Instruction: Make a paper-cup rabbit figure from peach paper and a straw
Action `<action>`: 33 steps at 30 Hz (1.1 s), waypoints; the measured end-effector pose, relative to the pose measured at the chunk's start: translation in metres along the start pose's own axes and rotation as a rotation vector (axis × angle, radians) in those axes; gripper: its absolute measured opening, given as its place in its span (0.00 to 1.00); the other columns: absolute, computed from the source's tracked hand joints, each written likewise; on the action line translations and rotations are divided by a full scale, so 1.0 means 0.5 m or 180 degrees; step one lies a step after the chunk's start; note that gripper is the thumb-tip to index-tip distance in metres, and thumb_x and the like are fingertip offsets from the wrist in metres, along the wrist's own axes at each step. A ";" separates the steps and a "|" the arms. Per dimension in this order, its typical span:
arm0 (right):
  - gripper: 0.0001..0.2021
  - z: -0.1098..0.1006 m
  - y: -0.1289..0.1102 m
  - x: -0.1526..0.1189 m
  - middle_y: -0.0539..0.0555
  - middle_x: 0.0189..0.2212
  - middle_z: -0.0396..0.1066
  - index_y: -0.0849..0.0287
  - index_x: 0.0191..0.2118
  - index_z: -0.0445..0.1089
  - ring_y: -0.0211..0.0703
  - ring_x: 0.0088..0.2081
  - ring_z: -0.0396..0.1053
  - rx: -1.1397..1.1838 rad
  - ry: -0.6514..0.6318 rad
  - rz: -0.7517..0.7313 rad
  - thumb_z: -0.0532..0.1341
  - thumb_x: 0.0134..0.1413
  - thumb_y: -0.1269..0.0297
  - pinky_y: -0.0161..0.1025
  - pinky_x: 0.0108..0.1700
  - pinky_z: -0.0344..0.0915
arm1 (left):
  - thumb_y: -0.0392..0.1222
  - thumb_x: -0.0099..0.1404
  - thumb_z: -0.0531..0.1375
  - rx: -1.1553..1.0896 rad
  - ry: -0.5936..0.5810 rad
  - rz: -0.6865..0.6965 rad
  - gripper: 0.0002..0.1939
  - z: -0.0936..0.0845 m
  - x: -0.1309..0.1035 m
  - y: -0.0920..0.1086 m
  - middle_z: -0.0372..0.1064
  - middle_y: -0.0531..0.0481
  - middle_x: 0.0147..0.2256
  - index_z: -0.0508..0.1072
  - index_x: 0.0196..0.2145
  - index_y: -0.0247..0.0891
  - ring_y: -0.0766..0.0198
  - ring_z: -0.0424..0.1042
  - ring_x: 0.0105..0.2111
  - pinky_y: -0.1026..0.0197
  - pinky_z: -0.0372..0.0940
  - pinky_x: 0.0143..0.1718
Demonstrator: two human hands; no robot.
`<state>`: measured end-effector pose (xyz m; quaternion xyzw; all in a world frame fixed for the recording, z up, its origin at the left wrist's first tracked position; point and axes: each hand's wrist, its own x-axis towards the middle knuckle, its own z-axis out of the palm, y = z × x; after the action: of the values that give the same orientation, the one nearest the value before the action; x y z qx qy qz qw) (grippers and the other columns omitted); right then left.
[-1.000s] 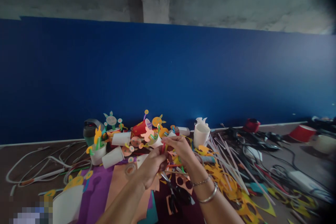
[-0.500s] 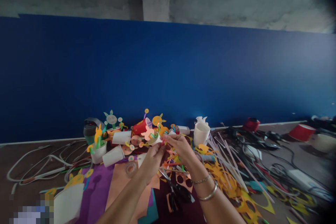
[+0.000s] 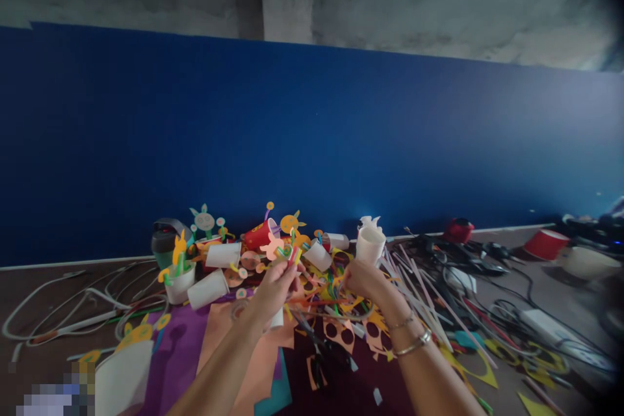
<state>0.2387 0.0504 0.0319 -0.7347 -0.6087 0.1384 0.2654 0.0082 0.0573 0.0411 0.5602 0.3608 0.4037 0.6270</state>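
My left hand (image 3: 277,285) is closed, pinching short red and yellow strips (image 3: 294,255) upright between thumb and fingers; they look like straw pieces, though I cannot be sure. Just behind stands a pink paper cut-out (image 3: 272,247) with green bits beside it. My right hand (image 3: 361,278), with bracelets at its wrist, is curled over the heap of coloured paper scraps (image 3: 335,286), in front of a white paper cup (image 3: 370,246). Its fingertips are hidden, so what they hold does not show. Black-handled scissors (image 3: 336,352) lie between my forearms.
Decorated cups, including a red cup (image 3: 260,234), and tipped white cups (image 3: 208,289) line the left. Purple paper (image 3: 175,351) and peach paper (image 3: 238,357) lie in front. Pale straws (image 3: 424,292), cables (image 3: 507,312) and a power strip (image 3: 560,335) spread right. A blue panel (image 3: 312,130) stands behind.
My hands were together and have parted. The right has moved right to the scraps by the white cup; the left keeps the red piece and has shifted slightly left.
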 end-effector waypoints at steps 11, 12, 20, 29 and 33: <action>0.08 -0.001 0.003 -0.002 0.62 0.31 0.74 0.61 0.28 0.74 0.55 0.36 0.71 -0.0481 0.0011 0.0253 0.57 0.45 0.72 0.43 0.35 0.61 | 0.53 0.58 0.58 0.0025 -0.0007 -0.0062 0.17 0.000 0.000 0.004 0.58 0.58 0.19 0.67 0.34 0.35 0.75 0.49 0.16 0.68 0.40 0.17; 0.08 0.005 -0.008 -0.005 0.61 0.30 0.74 0.61 0.27 0.74 0.53 0.36 0.71 -0.0376 0.0014 0.0145 0.57 0.47 0.71 0.41 0.35 0.61 | 0.54 0.58 0.58 0.0033 -0.0014 -0.0058 0.17 0.000 0.000 0.003 0.58 0.58 0.19 0.67 0.34 0.35 0.75 0.49 0.16 0.68 0.40 0.17; 0.26 0.049 -0.135 -0.027 0.51 0.20 0.66 0.62 0.31 0.73 0.38 0.23 0.63 0.1747 -0.0063 -0.0467 0.45 0.61 0.49 0.33 0.26 0.59 | 0.56 0.57 0.58 0.0139 -0.0031 -0.0115 0.18 0.018 -0.007 0.011 0.55 0.60 0.17 0.66 0.31 0.36 0.74 0.48 0.16 0.67 0.38 0.17; 0.18 0.056 -0.183 -0.042 0.46 0.16 0.60 0.62 0.25 0.73 0.32 0.19 0.54 0.3937 -0.0332 -0.0062 0.63 0.45 0.49 0.32 0.23 0.55 | 0.54 0.58 0.58 0.0001 -0.0235 -0.0183 0.17 0.024 -0.019 0.031 0.53 0.60 0.17 0.64 0.28 0.36 0.76 0.46 0.16 0.68 0.38 0.17; 0.20 0.072 -0.169 -0.033 0.49 0.19 0.65 0.62 0.36 0.74 0.34 0.21 0.58 0.3524 -0.0265 -0.0260 0.57 0.52 0.48 0.31 0.23 0.55 | 0.52 0.59 0.59 -0.0159 0.0051 -0.0019 0.16 -0.025 -0.026 0.075 0.58 0.58 0.20 0.68 0.33 0.34 0.77 0.49 0.16 0.70 0.40 0.17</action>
<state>0.1464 0.0522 0.0474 -0.4553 -0.4831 0.4561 0.5927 -0.0123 0.0523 0.0768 0.5400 0.3572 0.4152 0.6391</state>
